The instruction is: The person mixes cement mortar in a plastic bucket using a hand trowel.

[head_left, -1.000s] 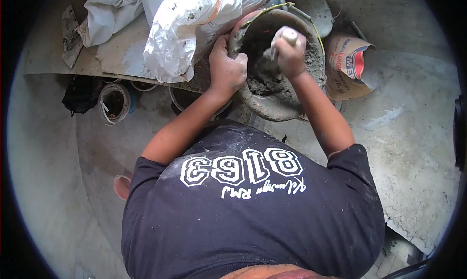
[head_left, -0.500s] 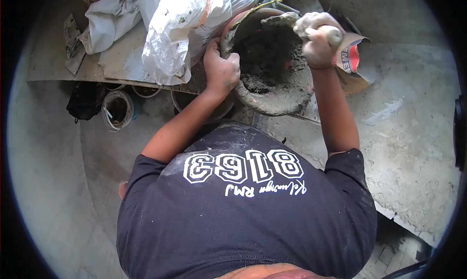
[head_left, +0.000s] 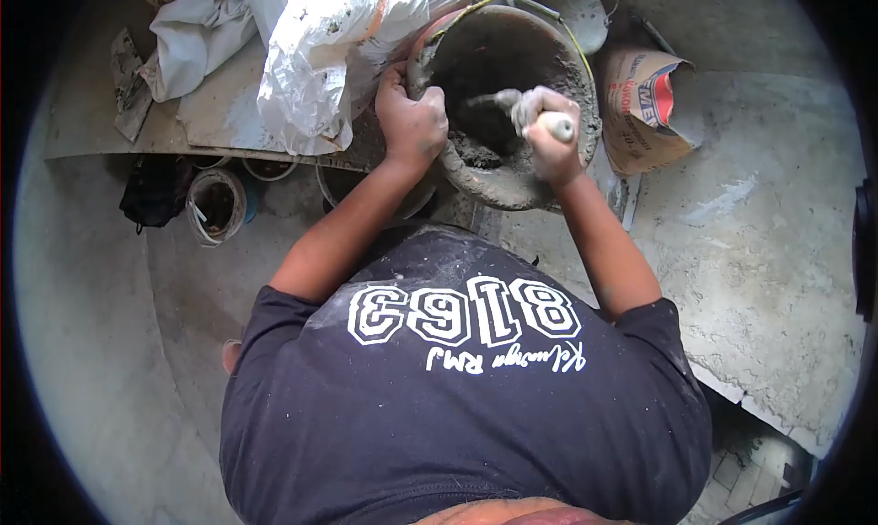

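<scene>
My left hand (head_left: 413,127) is closed on the left rim of a round bucket (head_left: 501,192), whose walls and lip are caked in grey mortar. Wet dark mortar (head_left: 477,152) lies inside it. My right hand (head_left: 551,141) is wrapped round the pale handle of a trowel (head_left: 555,125) over the right part of the bucket. The trowel's thin metal neck points left into the bucket, and its blade is hard to make out in the dark. A green-yellow strip (head_left: 480,4) runs along the bucket's far rim.
White plastic sacking (head_left: 315,58) sits left of the bucket. An opened brown paper bag (head_left: 631,113) stands to the right. Below the ledge (head_left: 229,141) are a small dirty pail (head_left: 218,205) and a black bag (head_left: 157,191).
My right hand has moved left and down with the trowel, from the far right rim to over the bucket's inside. My left hand keeps its hold on the rim.
</scene>
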Tool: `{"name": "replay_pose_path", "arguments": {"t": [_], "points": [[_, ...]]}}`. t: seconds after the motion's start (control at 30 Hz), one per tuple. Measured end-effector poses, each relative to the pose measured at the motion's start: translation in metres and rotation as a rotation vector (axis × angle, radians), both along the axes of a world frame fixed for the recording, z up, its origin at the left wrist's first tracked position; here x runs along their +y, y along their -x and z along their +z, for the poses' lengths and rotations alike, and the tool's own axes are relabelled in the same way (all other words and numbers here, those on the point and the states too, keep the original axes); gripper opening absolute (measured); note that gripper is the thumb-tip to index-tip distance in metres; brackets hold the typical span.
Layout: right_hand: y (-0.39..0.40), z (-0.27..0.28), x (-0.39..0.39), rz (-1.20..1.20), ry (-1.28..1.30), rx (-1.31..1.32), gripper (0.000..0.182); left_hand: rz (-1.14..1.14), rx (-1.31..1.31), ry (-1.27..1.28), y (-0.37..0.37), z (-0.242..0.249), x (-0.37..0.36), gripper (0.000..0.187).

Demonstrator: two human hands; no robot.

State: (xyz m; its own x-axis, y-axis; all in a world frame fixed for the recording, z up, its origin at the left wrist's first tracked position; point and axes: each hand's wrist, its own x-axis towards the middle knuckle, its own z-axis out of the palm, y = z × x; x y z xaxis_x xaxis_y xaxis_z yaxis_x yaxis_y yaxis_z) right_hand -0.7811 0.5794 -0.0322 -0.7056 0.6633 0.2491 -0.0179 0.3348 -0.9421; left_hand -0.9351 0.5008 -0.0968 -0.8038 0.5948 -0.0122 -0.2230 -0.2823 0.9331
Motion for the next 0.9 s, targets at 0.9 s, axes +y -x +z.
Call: {"name": "replay_pose_path", "arguments": {"t": [0.9], "points": [[0.077,-0.035,0.039,-0.485,0.407,0.243,0.015,-0.121,0.126,0.150,0.008,0.003,-0.006,0.028]]}}
